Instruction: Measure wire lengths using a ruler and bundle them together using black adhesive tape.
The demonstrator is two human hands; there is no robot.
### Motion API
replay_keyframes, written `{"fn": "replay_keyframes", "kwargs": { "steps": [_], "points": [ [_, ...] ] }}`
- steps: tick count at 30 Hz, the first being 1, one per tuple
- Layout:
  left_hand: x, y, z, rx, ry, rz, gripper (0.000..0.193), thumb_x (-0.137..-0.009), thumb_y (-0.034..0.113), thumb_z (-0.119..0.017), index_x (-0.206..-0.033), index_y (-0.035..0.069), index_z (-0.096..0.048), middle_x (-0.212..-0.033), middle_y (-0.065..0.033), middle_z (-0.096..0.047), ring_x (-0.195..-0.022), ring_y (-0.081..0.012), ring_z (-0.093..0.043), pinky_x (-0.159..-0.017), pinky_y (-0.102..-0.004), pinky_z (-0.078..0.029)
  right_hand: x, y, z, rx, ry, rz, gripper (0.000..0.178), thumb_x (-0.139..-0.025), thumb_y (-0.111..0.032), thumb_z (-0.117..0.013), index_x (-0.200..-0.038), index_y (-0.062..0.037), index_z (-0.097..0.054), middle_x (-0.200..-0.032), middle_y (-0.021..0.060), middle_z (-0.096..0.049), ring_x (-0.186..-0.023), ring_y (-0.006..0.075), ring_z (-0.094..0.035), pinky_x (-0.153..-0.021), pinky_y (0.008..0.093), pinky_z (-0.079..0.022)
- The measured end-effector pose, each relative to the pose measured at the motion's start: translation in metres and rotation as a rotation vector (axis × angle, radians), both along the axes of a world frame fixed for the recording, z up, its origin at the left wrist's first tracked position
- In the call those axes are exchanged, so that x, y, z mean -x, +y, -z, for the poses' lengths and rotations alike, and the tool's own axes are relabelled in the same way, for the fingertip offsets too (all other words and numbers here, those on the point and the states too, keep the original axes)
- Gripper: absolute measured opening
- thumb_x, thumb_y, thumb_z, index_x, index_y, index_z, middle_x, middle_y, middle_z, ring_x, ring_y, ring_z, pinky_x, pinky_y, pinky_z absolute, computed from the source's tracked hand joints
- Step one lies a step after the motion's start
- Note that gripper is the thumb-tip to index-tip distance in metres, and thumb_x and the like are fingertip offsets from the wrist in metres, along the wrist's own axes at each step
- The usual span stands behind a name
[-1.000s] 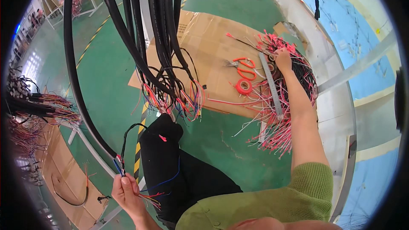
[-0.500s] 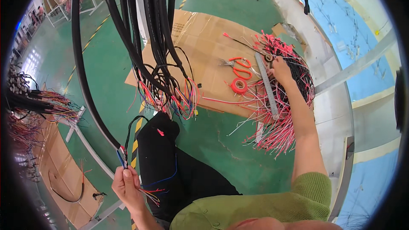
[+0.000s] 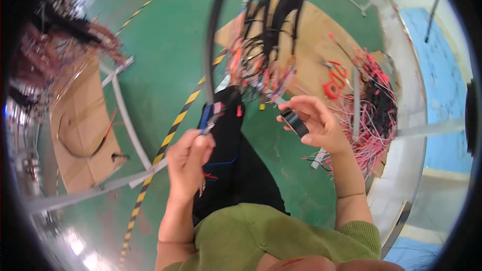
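The left grip (image 3: 190, 159) pinches wires (image 3: 205, 116), the right grip (image 3: 321, 124) a black tape roll (image 3: 294, 123).

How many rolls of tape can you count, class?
2: a black roll held in the right hand and a red roll on the cardboard. Others may be hidden among the wires.

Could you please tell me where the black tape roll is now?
In the head view, the black tape roll is right of centre, held in the right hand, below and left of the red tape roll.
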State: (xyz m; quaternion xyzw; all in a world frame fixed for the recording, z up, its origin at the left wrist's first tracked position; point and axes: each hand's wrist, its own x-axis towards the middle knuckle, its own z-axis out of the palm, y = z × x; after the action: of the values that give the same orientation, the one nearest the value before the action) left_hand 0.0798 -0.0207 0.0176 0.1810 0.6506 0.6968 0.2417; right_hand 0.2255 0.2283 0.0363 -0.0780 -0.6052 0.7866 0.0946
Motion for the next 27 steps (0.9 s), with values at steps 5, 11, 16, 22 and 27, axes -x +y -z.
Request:
{"fn": "replay_keyframes", "kwargs": {
  "steps": [5, 11, 16, 22, 27],
  "points": [
    [-0.009, -0.012, -0.002, -0.069, -0.029, 0.129, 0.025, -0.098, 0.017, -0.049, -0.081, 0.001, -0.057, -0.061, 0.004, -0.043, -0.055, -0.0035, -0.035, -0.049, -0.0205, -0.026, 0.04, -0.054, 0.006, 0.066, -0.099, -0.347, 0.068, -0.077, -0.009, -0.068, -0.137, 0.0006, -0.036, -0.13, 0.0134, -0.047, -0.119, 0.0254, -0.051, -0.095, 0.0408, -0.048],
    [0.001, -0.032, 0.008, -0.241, -0.197, 0.321, 0.026, -0.098, 0.021, -0.051, -0.083, 0.001, -0.058, -0.063, 0.0029, -0.044, -0.056, -0.0044, -0.036, -0.05, -0.0208, -0.027, 0.099, -0.087, 0.0, -0.133, -0.139, -0.399, 0.074, -0.071, -0.033, -0.071, -0.131, 0.0017, -0.044, -0.122, 0.0146, -0.048, -0.115, 0.0257, -0.051, -0.095, 0.04, -0.042],
    [0.018, -0.04, 0.016, -0.464, -0.479, 0.47, 0.033, -0.099, 0.027, -0.049, -0.08, 0.002, -0.058, -0.059, 0.0049, -0.039, -0.051, -0.0046, -0.03, -0.046, -0.0226, -0.022, 0.134, -0.097, -0.013, -0.185, -0.045, -0.541, 0.068, -0.07, -0.032, -0.071, -0.125, 0.0004, -0.047, -0.118, 0.0171, -0.049, -0.111, 0.0285, -0.052, -0.093, 0.0394, -0.043],
    [0.032, -0.051, 0.021, -0.632, -0.796, 0.663, 0.032, -0.096, 0.028, -0.055, -0.079, 0.001, -0.059, -0.057, 0.0053, -0.038, -0.049, -0.0034, -0.03, -0.044, -0.021, -0.021, 0.136, -0.092, -0.026, -0.329, 0.058, -0.715, 0.054, -0.068, -0.01, -0.062, -0.119, 0.0011, -0.052, -0.115, 0.0173, -0.052, -0.11, 0.0287, -0.053, -0.094, 0.0413, -0.043],
    [0.029, -0.051, 0.018, -0.631, -0.788, 0.704, 0.033, -0.096, 0.029, -0.055, -0.079, 0.001, -0.059, -0.058, 0.0053, -0.039, -0.05, -0.0032, -0.031, -0.045, -0.0201, -0.02, 0.127, -0.095, -0.031, -0.408, 0.029, -0.653, 0.049, -0.07, -0.024, -0.072, -0.11, -0.0004, -0.056, -0.109, 0.0207, -0.053, -0.102, 0.0351, -0.058, -0.091, 0.0467, -0.046]
  ]
}}
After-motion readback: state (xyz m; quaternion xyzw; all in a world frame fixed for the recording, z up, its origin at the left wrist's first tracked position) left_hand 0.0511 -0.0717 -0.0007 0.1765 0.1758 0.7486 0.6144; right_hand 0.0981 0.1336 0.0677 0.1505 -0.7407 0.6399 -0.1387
